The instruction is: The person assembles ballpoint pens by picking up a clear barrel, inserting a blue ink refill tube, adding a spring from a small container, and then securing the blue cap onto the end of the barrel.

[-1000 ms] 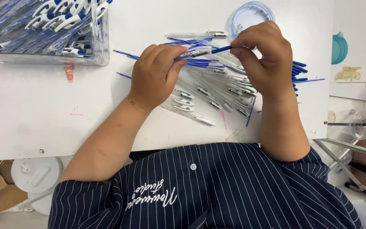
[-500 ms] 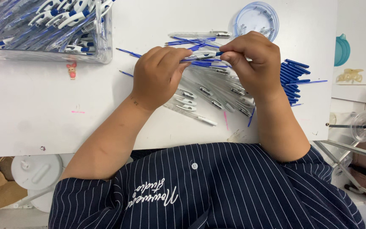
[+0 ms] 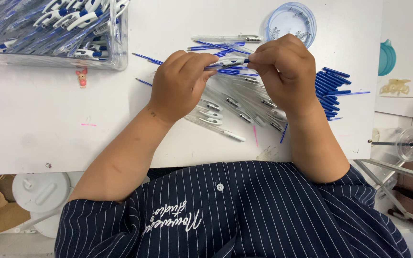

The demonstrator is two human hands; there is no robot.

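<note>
A single clear pen barrel with a blue tip [image 3: 229,61] is held level above the white table [image 3: 48,119], pinched at both ends between two hands. The left hand [image 3: 180,83] closes its fingers around the barrel's end at nine o'clock; the right hand [image 3: 285,71] grips the other end at three o'clock with thumb and fingertips. Both hands are curled shut on the pen, knuckles up, nearly touching each other.

Directly beneath the hands, toward six o'clock, a fan of clear pen barrels [image 3: 237,102] lies on the table. Thin blue ink refills [image 3: 221,48] are scattered just beyond the hands at twelve o'clock, next to one assembled clear pen [image 3: 225,38] lying flat. At three o'clock of the right hand sits a neat stack of dark blue pen parts [image 3: 331,91]. A round, clear blue lid holding small springs [image 3: 291,20] lies at one o'clock. Far off at ten o'clock, a clear plastic bin [image 3: 53,31] is full of finished blue and white pens. A tiny pink figure [image 3: 81,76] lies just below the bin.
</note>
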